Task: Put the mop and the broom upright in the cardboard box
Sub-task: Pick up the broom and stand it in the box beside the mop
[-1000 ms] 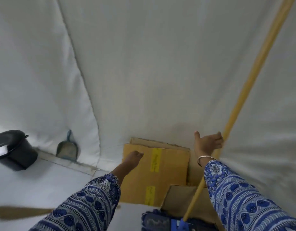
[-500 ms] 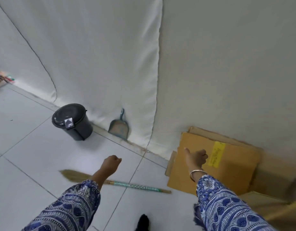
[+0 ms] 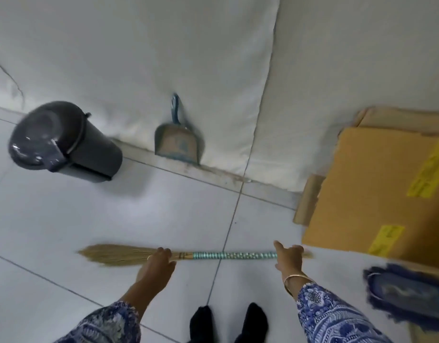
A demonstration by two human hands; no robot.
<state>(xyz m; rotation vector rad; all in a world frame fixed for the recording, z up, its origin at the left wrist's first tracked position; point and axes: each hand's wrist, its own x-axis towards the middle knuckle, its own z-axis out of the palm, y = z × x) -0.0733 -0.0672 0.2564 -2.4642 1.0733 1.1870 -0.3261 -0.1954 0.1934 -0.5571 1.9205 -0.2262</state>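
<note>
Left of the cardboard box (image 3: 376, 194), broom (image 3: 213, 255) flat on floor; I see left hand (image 3: 155, 266) curled over its bristle neck, right hand (image 3: 289, 258) loosely spread at handle end.

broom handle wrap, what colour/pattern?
Teal-green and pale banded wrap on the broom handle, head view.

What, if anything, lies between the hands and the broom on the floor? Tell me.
Nothing visible does. The broom lies flat on bare floor tiles; the left hand is over it where bristles meet handle, and the right hand is at the handle's far end. The bin and dustpan sit back by the wall.
</note>
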